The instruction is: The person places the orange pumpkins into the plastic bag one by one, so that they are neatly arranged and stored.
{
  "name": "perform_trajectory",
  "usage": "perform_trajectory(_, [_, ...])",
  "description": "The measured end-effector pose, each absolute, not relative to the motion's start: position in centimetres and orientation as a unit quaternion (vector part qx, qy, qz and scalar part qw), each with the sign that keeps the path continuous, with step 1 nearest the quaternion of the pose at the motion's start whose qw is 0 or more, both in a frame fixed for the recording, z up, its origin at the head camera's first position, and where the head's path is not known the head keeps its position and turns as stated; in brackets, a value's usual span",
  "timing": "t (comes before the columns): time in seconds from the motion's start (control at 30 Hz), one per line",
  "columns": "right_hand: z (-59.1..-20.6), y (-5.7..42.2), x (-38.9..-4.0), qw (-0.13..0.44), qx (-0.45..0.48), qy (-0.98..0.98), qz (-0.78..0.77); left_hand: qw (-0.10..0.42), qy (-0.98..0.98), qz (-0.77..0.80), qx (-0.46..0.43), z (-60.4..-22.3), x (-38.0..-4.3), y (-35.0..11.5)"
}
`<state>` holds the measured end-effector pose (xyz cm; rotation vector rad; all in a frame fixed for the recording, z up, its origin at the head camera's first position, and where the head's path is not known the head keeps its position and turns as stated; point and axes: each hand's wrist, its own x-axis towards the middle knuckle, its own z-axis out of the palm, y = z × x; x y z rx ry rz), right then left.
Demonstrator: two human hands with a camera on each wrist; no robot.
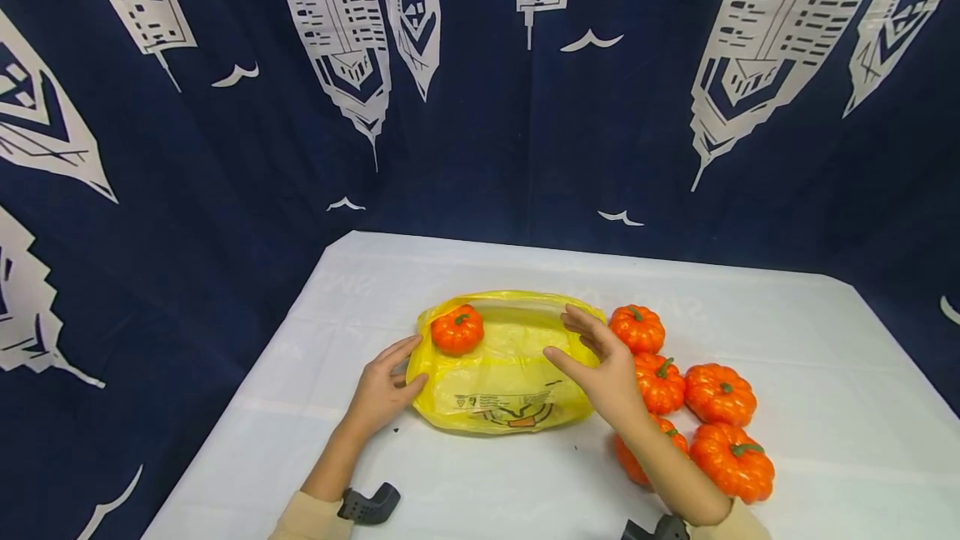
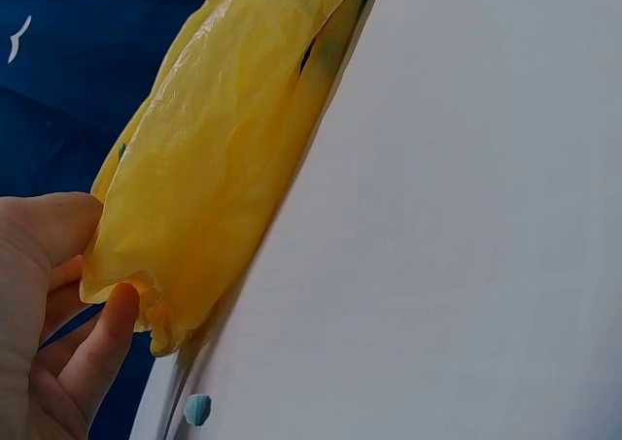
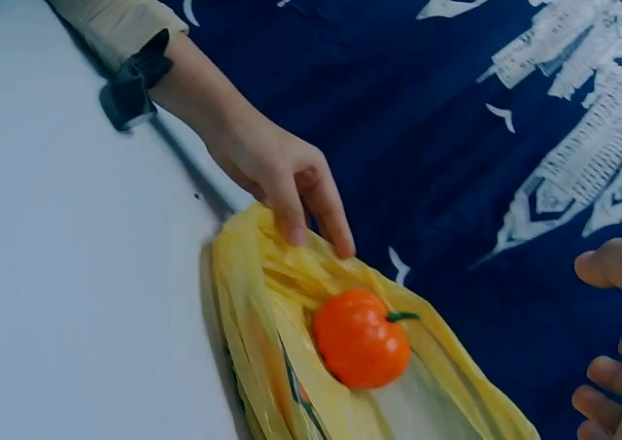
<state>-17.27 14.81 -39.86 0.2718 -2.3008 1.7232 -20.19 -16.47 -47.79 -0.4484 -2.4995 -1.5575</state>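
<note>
A yellow plastic bag [image 1: 495, 373] lies on the table with its mouth spread wide. One small orange pumpkin [image 1: 457, 330] with a green stem rests inside, at the bag's left end. My left hand [image 1: 382, 386] holds that end, thumb and fingers set about the bag's edge; the left wrist view shows the plastic [image 2: 194, 187] puckered by a fingertip. Over the bag's right side hovers my right hand [image 1: 611, 373], thumb and fingers apart with nothing between them. In the right wrist view only its fingertips [image 3: 601, 401] show at the edge.
Several more orange pumpkins [image 1: 720, 394] stand on the table right of the bag, one partly hidden by my right forearm. The white table [image 1: 300, 440] meets a dark blue cloth [image 1: 480, 165] with white building prints behind. A small pale blue bit [image 2: 197, 409] shows near the table edge.
</note>
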Motion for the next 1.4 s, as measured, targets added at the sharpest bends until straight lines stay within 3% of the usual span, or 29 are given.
perform_trajectory(0.7, [-40.5, 23.8, -14.0, 0.217, 0.077, -0.736, 0.636, 0.071, -0.839, -0.522, -0.136, -47.9, -20.2, -16.4])
perform_trajectory(1.4, [-42.4, 31.8, -13.7, 0.201, 0.091, -0.748, 0.626, 0.072, -0.832, -0.53, -0.146, -47.7, -20.1, -16.4])
